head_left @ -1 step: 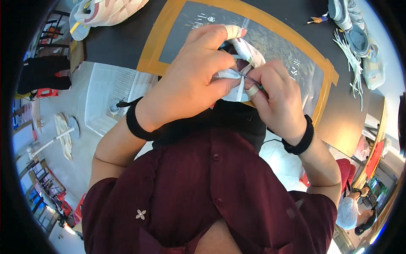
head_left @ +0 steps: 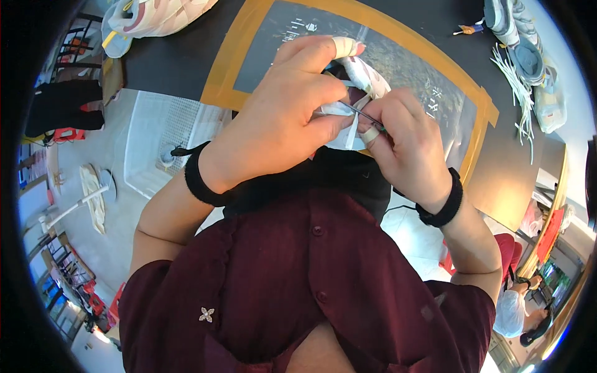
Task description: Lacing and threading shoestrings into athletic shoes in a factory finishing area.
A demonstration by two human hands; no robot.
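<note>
Above the table's near edge my left hand [head_left: 298,93] is closed around a pale pink and white shoe upper [head_left: 371,76]. Its thumb and forefinger pinch close to the opening, and most of the upper is hidden behind the hand. My right hand [head_left: 410,146] grips a thin metal hook or needle [head_left: 369,117], which points left into the upper toward my left fingertips. Its exact tip cannot be made out. Between the two hands hangs a narrow white strip [head_left: 354,132]. Tape wraps a finger on each hand.
Under my hands lies a dark sheet [head_left: 457,105] edged with brown tape. To its right are loose white laces [head_left: 515,87] and grey shoes [head_left: 528,59]. Another pink shoe [head_left: 165,15] sits at upper left. A white plastic basket [head_left: 140,146] is below-left; another person [head_left: 513,311] appears at lower right.
</note>
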